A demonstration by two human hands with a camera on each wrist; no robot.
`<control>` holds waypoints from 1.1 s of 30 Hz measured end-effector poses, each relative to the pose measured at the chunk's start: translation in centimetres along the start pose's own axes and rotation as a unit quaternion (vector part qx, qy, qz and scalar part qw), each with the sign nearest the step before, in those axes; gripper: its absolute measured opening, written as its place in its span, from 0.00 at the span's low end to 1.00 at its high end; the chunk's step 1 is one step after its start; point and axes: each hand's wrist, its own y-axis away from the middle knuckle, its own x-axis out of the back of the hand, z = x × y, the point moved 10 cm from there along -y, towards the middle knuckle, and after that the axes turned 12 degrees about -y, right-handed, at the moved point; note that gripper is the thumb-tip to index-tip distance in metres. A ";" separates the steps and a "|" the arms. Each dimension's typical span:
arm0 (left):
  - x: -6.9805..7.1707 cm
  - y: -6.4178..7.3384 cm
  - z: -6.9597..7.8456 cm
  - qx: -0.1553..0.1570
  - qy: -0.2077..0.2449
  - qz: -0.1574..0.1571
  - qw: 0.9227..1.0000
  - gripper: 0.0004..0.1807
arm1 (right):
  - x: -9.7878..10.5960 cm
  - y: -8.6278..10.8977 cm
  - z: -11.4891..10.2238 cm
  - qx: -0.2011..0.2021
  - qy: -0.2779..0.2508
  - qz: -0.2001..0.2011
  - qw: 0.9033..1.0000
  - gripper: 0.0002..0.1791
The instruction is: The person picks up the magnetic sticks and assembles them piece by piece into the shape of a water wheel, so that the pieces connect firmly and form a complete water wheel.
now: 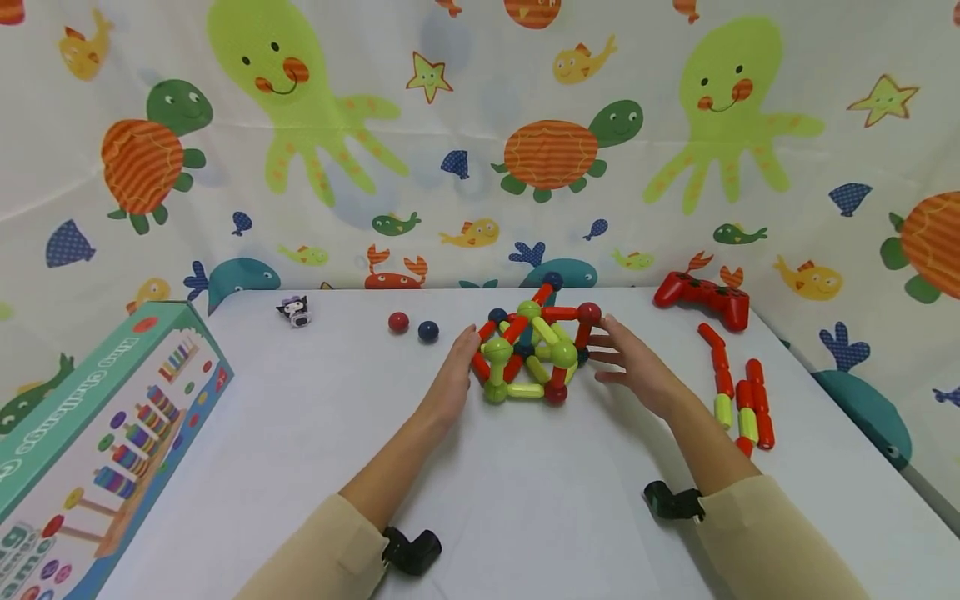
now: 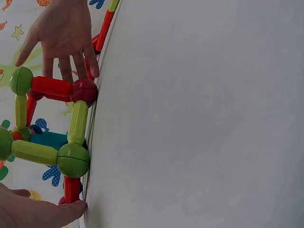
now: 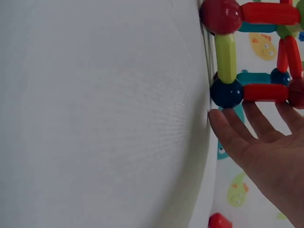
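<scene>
A magnetic stick-and-ball structure (image 1: 516, 328) stands on the white table, built from red, yellow-green and teal sticks joined by coloured balls. My left hand (image 1: 448, 382) rests along its left side with fingers extended. In the left wrist view, the left thumb lies close by a red stick (image 2: 72, 190) below a green ball (image 2: 73, 160). On the opposite side my right hand (image 1: 636, 367) has its fingers spread. The right wrist view shows those fingertips right at a dark blue ball (image 3: 226, 93) and a red stick (image 3: 266, 92) low on the structure.
Loose red and yellow-green sticks (image 1: 759, 404) lie at the right, below a red game controller (image 1: 705, 298). A red ball (image 1: 398, 322), a blue ball (image 1: 428, 332) and a small figurine (image 1: 295, 311) sit at the back left. A toy box (image 1: 112, 442) fills the left edge.
</scene>
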 end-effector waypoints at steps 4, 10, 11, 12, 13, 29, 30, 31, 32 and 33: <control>0.5 -1.0 -0.5 -0.003 0.025 0.000 1.000 0.41 | -0.4 0.9 0.2 -0.006 0.016 -0.012 1.000 0.45; 1.4 -2.4 -1.2 0.000 0.039 -0.014 0.999 0.40 | -1.4 3.3 0.2 -0.007 0.050 -0.036 0.998 0.40; 1.5 -2.5 -1.3 -0.001 0.039 -0.018 0.999 0.40 | -1.5 3.6 0.3 -0.009 0.053 -0.040 0.998 0.39; 1.6 -2.7 -1.4 -0.001 0.041 -0.020 0.999 0.40 | -1.6 4.0 0.3 -0.010 0.054 -0.046 0.997 0.38; 1.7 -2.9 -1.5 0.000 0.046 -0.022 0.999 0.41 | -1.8 4.3 0.4 -0.011 0.055 -0.051 0.997 0.37; 2.2 -5.7 -1.0 0.001 0.113 -0.047 0.992 0.45 | -4.2 5.4 1.2 -0.034 0.039 -0.068 0.996 0.42; 2.2 -5.7 -1.0 0.003 0.112 -0.049 0.992 0.45 | -4.5 5.5 1.2 -0.037 0.037 -0.069 0.996 0.42; 2.2 -5.8 -1.0 0.004 0.109 -0.051 0.993 0.45 | -4.7 5.5 1.2 -0.040 0.035 -0.069 0.996 0.42; 2.2 -5.8 -1.0 0.005 0.108 -0.054 0.993 0.45 | -4.9 5.5 1.2 -0.042 0.034 -0.069 0.996 0.42; 2.3 -5.8 -1.0 0.006 0.105 -0.055 0.993 0.45 | -5.0 5.5 1.3 -0.044 0.033 -0.070 0.996 0.41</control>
